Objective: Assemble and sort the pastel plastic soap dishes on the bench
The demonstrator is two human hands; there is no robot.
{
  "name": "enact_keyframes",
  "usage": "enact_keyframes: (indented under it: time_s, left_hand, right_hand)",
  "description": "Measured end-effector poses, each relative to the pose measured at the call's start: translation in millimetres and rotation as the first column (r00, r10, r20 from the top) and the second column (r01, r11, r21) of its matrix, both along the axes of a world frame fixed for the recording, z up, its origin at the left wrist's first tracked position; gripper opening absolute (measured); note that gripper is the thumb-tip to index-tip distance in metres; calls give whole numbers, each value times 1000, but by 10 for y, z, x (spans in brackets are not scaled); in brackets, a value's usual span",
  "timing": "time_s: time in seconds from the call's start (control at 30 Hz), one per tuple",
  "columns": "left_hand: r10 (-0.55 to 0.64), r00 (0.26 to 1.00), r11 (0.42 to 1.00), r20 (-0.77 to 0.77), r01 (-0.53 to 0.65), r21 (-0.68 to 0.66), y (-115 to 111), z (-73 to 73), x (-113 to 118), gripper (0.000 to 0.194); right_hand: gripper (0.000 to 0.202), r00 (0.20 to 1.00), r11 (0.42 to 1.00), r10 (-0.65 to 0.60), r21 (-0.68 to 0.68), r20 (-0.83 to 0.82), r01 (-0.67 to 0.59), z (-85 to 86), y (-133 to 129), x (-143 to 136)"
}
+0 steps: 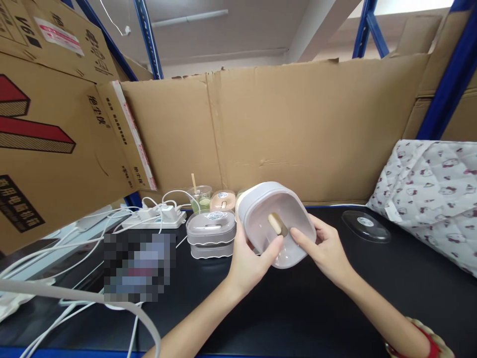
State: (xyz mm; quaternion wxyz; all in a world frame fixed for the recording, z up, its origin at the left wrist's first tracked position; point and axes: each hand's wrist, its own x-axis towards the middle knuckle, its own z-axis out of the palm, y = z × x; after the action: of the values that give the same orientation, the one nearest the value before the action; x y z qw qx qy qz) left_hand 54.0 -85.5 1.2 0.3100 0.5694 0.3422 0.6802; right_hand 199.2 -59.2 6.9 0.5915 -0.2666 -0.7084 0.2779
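a pale mauve-grey, rounded-square plastic container (257,226) is held up above the table by both hands, tilted so that its hollow side faces the wearer. a small beige oblong piece (275,223) shows at the middle of the hollow, beside a darker golden patch; whether it lies inside or shows through the wall, i cannot tell. a strip of cream edge (238,211) peeks out behind the container's left side.

the left hand (248,261) grips the container at its lower left, thumb bent over the near rim, some fingers hidden behind. the right hand (330,248) holds the right side, its index finger reaching into the hollow and the other fingers curled near the rim. a beige and red band (428,338) circles the right forearm.

just left of the container stand two stacked grey plastic boxes with wavy rims (211,231), the upper one under a translucent lid. behind them are a peach-coloured box (223,201) and a clear plastic cup with green contents and a thin stick (204,194). farther left, a white power strip (173,219) sits near tangled white cables; a pixelated patch hides what lies beside them.

to the right, a clear rounded lid with a round sticker (365,226) lies on the black tabletop (298,308), near a white quilted bag with a cartoon print (432,194). a brown cardboard panel (316,129) stands behind everything.
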Motion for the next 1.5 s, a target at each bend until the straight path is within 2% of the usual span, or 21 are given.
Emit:
enact_keyframes:
  time_s: [0.13,0.27,0.37,0.47,0.57,0.67,0.77,0.8,0.83,0.87,0.9,0.97,1.0,1.03,1.1,1.2,1.27,1.33,1.4,1.43,1.5]
  left_hand:
    - [-44,998,999,-47,44,2,42,-8,-24,43]
    - [-13,985,987,-173,40,155,62,-55,-43,23]
    - [28,978,976,-207,18,216,69,-42,-52,25]
    - [-4,983,975,-182,44,216,66,39,-48,27]
    - [-49,992,981,-117,69,179,34,162,-28,29]
    - [-49,999,995,10,48,92,-50,248,-4,28]
    - [-12,980,998,200,23,-53,-209,216,-7,33]
    - [2,957,993,291,32,-112,-281,179,-19,35]
    - [17,920,982,391,59,-181,-363,134,-37,37]
    - [50,878,956,477,96,-276,-452,86,-60,37]
    - [111,832,916,543,127,-381,-547,40,-87,35]
    - [254,756,819,604,164,-550,-741,-33,-150,26]
    - [290,729,800,620,171,-575,-833,-55,-183,24]
    - [317,701,788,639,181,-589,-916,-68,-215,22]
    - [336,668,783,665,195,-591,-1047,-71,-277,24]
    - [305,669,796,677,211,-567,-1135,-50,-352,30]
    - [272,683,814,677,212,-541,-1129,-30,-383,35]
    - [217,691,847,690,218,-485,-1086,-2,-389,39]
    - [114,696,887,709,250,-388,-1019,43,-364,43]
    - [48,700,905,713,271,-327,-981,73,-340,45]
    - [-82,706,929,704,309,-202,-907,146,-275,48]
  right_hand:
    - [21,998,999,-35,37,49,33,-32,43,20]
    - [32,985,989,-56,143,161,33,-22,61,55]
    - [43,997,968,-44,249,65,26,61,59,35]
    - [43,993,953,-103,280,-51,113,200,21,-42]
    - [37,976,950,-209,225,-65,218,342,-74,-125]
    - [41,988,983,-145,120,61,136,445,-149,-121]
    - [57,974,999,4,-49,227,7,490,-59,52]
    - [63,968,995,-10,-93,252,34,485,17,152]
    - [65,957,983,-107,-119,271,143,467,107,270]
    - [60,905,939,-273,-114,327,324,432,205,404]
    - [58,795,853,-440,-83,418,516,380,300,548]
    - [63,453,599,-617,11,644,801,228,454,843]
    - [65,315,496,-608,38,729,868,136,507,982]
    - [65,227,424,-569,46,790,905,42,543,1110]
    - [59,180,368,-479,11,859,930,-122,579,1316]
    - [49,216,389,-431,-35,876,920,-196,592,1448]
    - [48,253,410,-462,-49,850,911,-94,577,1391]
    - [46,327,472,-574,-23,751,881,106,522,1216]
    - [40,481,605,-711,97,514,790,342,400,949]
    - [39,599,688,-710,183,370,702,451,311,794]
    - [43,828,819,-536,341,167,462,619,89,471]
